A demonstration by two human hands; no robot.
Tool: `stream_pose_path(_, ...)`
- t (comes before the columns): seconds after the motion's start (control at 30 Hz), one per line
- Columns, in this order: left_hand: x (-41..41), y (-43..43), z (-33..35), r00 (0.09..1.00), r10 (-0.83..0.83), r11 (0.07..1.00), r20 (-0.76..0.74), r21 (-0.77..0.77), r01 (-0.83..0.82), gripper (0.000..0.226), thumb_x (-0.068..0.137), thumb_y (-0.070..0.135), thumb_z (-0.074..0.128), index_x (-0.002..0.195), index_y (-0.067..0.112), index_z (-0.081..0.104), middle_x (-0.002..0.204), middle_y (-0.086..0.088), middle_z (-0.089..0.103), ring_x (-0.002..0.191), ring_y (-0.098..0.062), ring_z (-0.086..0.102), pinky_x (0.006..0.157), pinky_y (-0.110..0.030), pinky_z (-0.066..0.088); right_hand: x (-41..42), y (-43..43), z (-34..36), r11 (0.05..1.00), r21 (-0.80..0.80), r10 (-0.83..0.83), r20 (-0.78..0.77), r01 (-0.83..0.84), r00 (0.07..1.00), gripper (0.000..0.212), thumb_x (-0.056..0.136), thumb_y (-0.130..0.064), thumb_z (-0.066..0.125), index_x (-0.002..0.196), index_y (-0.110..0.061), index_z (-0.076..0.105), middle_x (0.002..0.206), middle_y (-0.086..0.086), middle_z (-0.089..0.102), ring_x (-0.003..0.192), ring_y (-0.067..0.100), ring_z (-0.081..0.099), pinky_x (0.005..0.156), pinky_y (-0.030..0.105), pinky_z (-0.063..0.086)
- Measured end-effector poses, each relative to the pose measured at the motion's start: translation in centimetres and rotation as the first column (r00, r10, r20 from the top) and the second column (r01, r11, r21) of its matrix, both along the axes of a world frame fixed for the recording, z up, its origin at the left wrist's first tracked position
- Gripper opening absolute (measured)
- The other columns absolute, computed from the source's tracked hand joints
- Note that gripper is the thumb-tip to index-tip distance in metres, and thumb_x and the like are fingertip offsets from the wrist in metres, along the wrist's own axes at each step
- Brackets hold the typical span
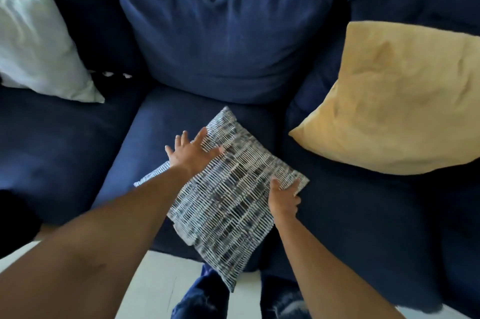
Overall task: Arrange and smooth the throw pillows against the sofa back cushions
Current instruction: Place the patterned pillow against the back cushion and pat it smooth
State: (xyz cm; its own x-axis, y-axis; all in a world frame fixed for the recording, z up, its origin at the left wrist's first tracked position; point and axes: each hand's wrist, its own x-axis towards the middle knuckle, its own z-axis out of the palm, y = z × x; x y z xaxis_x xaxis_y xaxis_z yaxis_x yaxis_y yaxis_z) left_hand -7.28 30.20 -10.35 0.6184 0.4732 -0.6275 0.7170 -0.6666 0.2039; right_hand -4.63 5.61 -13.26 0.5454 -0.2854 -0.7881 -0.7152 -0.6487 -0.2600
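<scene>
A black-and-white patterned throw pillow [228, 196] lies flat on the middle seat of the navy sofa, one corner hanging over the front edge. My left hand [193, 153] rests spread flat on its upper left edge, fingers apart. At the pillow's right corner, my right hand [283, 195] pinches the fabric. The middle back cushion [228, 27] stands behind with nothing leaning on it. A yellow pillow [400, 100] leans against the right back cushion. A white pillow [39, 46] leans at the left.
The navy seat cushions [65, 142] stretch to either side of the patterned pillow. A pale floor [161, 279] shows below the sofa's front edge, with blue jeans-clad legs [202, 298] standing against it.
</scene>
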Motion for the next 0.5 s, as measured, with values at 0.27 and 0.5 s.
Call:
stream_pose_path(0.27, -0.8, 2.0, -3.4, 0.987, 0.144, 0.973, -0.067, -0.170, -0.153, 0.111, 0.062, 0.103, 0.032, 0.153, 0.056, -0.010, 0.147, -0.009, 0.053, 0.135, -0.033, 0.050, 0.119, -0.059, 0.020, -1.5, 2.1, -3.7, 0.992, 0.030, -0.123, 0.027, 0.122, 0.992, 0.096, 0.085, -0.079, 0.042, 0.157, -0.039, -0.008, 0.160, 0.023, 0.015, 0.106, 0.043, 0.055, 0.071, 0.044, 0.044)
stream_pose_path(0.5, -1.7, 2.4, -2.4, 0.871, 0.435, 0.871, 0.226, -0.349, -0.345, 0.098, 0.062, 0.096, 0.053, 0.149, 0.059, 0.025, 0.104, 0.027, 0.058, 0.116, -0.012, 0.063, 0.108, -0.042, 0.045, 0.0, 4.8, -1.0, 0.979, 0.181, -0.165, 0.419, 0.096, 0.893, 0.080, 0.085, -0.066, 0.058, 0.153, -0.041, 0.022, 0.152, 0.012, 0.037, 0.091, 0.020, 0.054, 0.064, 0.028, 0.039)
